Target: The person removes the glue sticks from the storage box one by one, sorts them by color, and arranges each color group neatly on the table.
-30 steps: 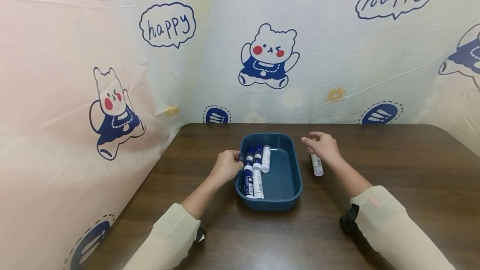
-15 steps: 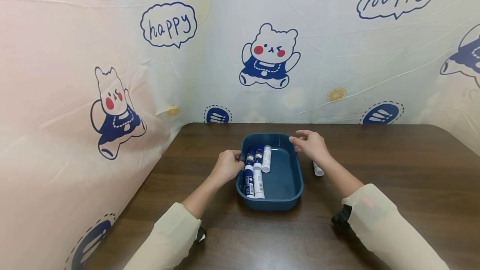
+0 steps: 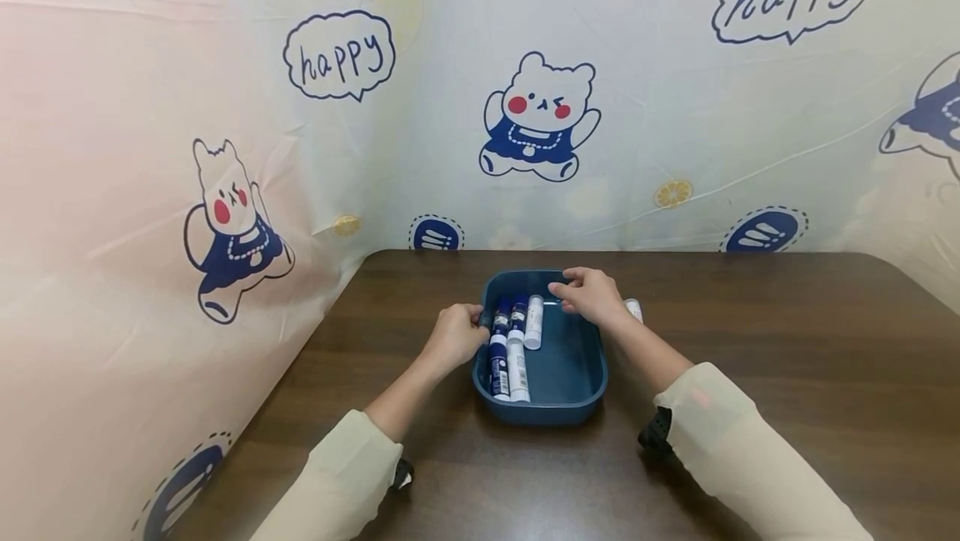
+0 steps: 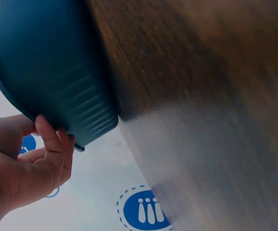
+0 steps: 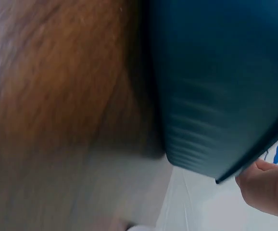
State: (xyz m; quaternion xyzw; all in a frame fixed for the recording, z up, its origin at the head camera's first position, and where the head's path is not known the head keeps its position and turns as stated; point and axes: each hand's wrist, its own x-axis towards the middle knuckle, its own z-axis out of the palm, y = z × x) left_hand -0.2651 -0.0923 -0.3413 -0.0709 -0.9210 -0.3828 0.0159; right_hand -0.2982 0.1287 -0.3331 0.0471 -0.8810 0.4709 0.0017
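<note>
On the table stands a dark blue rectangular bin [image 3: 538, 413]. My left hand [image 3: 455, 334] grips its left rim; the left wrist view shows the fingers [image 4: 55, 144] bent at that rim. Along the bin's left side lie several stubby tubes resembling glue sticks, including a blue one [image 3: 498, 370], a white one [image 3: 517, 374] and another white one [image 3: 534, 323]. My right hand [image 3: 588, 295] hovers over the bin's far right part, fingers loosely bent, with nothing visible in them. At the right wrist view's edge, the right hand [image 5: 269, 185] shows only partly beyond the bin's rim.
Another white tube [image 3: 633, 309] lies on the table right of the bin, partly covered by my right forearm. The brown wooden table [image 3: 780, 358] extends to both sides. A printed curtain [image 3: 645, 107] hangs behind the table's far edge.
My right hand has moved left, from beside the loose white tube to over the bin. That tube still lies on the table. My left hand has stayed on the rim.
</note>
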